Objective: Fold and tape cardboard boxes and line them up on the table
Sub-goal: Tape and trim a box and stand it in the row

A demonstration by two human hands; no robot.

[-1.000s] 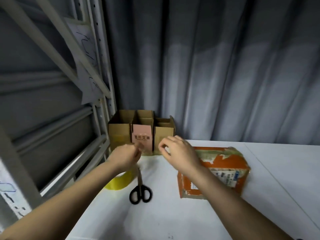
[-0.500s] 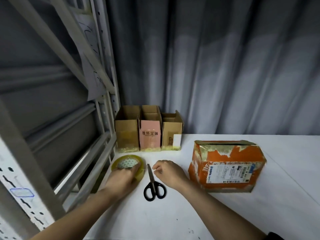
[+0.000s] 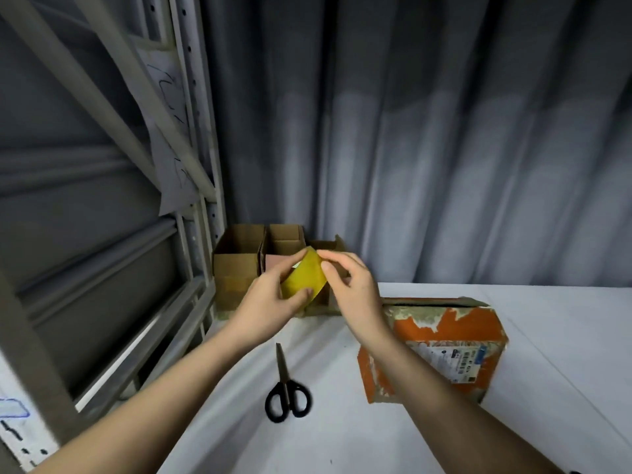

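Over at nine o'clock a grey metal rack (image 3: pixel 191 186) is standing against the table's left edge, with a scribbled sheet of paper (image 3: pixel 171 138) hanging off one of its slanted bars. Just right of it, toward eleven o'clock at the back of the white table (image 3: pixel 564 319), three small open cardboard boxes (image 3: pixel 236 268) are sitting side by side in a row, the middle one pinkish on its face (the hands are covering much of it and of the right one).

The left hand (image 3: pixel 270 302) is gripping a yellow roll of tape (image 3: pixel 304 278), thumb on the near face and fingers curled behind it, holding it up in the air in front of the boxes. At the roll's upper right edge the right hand (image 3: pixel 352 285) is pinching at it with thumb and forefinger, the other fingers loosely curled.

Below them, around six o'clock, black-handled scissors (image 3: pixel 285 388) are lying closed on the table, blades pointing away. Off toward three o'clock a battered orange box (image 3: pixel 444 347) with a shipping label is resting on the table, just behind the right forearm. Grey curtains (image 3: pixel 444 131) are hanging behind everything.
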